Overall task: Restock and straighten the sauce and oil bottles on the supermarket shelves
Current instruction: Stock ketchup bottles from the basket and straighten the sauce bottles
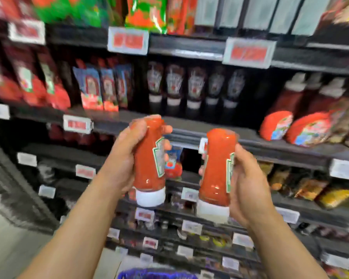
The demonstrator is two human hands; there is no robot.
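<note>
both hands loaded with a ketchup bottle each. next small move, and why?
Probably lift the left hand and set its ketchup bottle cap-down beside the row of matching bottles on the shelf just above. Both bottles are already held cap-down like that row, and the right hand grips the other bottle lower, so left goes first.

Two ketchup bottles [148, 158], two hands [117, 158]

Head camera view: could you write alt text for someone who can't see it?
A person holds two red ketchup bottles cap-down, one in the left hand and one in the right hand, before dark supermarket shelves stocked with sauce bottles and pouches. The picture is motion-blurred.
</note>
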